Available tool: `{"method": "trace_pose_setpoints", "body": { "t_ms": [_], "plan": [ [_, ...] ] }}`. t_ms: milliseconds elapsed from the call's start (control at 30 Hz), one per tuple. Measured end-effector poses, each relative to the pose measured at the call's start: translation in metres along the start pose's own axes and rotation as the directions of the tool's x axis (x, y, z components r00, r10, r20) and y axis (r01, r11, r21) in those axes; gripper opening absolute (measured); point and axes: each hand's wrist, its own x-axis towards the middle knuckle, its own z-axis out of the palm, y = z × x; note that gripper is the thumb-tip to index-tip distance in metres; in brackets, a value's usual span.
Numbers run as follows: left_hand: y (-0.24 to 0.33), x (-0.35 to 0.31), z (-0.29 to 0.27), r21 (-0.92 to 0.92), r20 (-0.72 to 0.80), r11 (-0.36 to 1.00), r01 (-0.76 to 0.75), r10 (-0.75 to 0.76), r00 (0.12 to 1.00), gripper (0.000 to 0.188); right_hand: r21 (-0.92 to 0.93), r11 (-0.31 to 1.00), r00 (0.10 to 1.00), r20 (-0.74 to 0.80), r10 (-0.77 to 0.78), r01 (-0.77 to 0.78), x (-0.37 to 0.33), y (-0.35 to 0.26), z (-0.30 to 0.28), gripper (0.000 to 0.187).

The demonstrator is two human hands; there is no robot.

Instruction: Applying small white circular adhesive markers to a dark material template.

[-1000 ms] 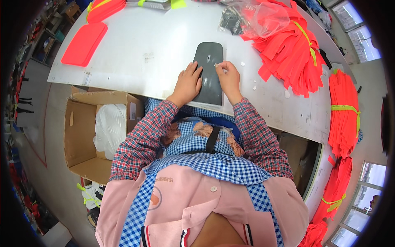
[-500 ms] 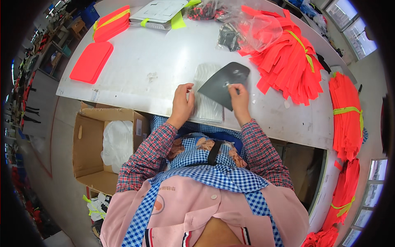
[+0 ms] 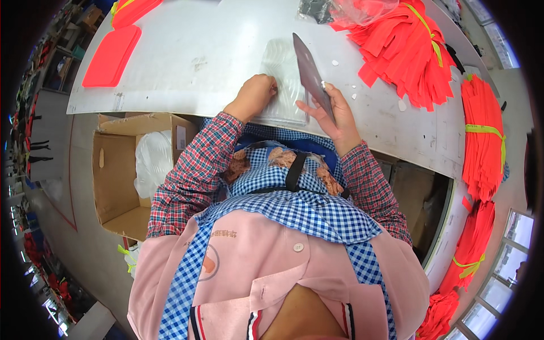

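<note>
My right hand [image 3: 340, 120] holds a dark grey flat panel [image 3: 309, 68] on edge, tilted upright above the table. Its thumb and fingers lie on either side of the panel's lower part, and a small white bit shows by a fingertip. Under and beside the panel lies a stack of clear plastic sheets [image 3: 277, 79] with wavy lines, close to the table's near edge. My left hand [image 3: 255, 96] rests at the left side of that stack, fingers curled together; what they pinch, if anything, is hidden.
Red-orange panels [image 3: 112, 55] lie at the table's left. Tied red-orange strips [image 3: 405, 59] are heaped at far right, more bundles [image 3: 483, 139] hanging past the right edge. White scraps [image 3: 402, 106] dot the table [image 3: 187, 85]. A cardboard box [image 3: 116, 187] with clear plastic stands lower left.
The grey panel has turned from lying nearly flat to standing on edge, with my right hand lower on it. My left hand's fingers have curled in. The whole view has shifted.
</note>
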Motion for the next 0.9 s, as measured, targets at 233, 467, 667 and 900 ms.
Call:
{"method": "trace_pose_setpoints", "body": {
  "t_ms": [233,467,667,900],
  "plan": [
    [-0.019,0.001,0.019,-0.258,-0.077,0.966,-0.01,-0.011,0.997,0.016,-0.09,0.978,0.978,0.077,0.193,-0.186,-0.003,0.037,0.012,0.018],
    [-0.025,-0.001,0.011,-0.058,-0.077,0.993,-0.105,0.1,0.992,0.017,-0.123,0.992,0.998,-0.061,0.004,-0.011,-0.005,0.042,0.019,0.01],
    [-0.013,-0.004,-0.007,-0.205,0.04,0.978,0.045,-0.038,0.998,0.025,-0.179,0.981,0.983,-0.154,-0.102,0.074,-0.003,0.041,0.005,0.017],
    [0.043,-0.041,-0.01,0.167,-0.021,0.957,-0.238,0.244,0.969,0.027,-0.223,0.973,0.974,-0.199,-0.113,0.067,-0.001,0.04,-0.003,0.02]
  ]
}}
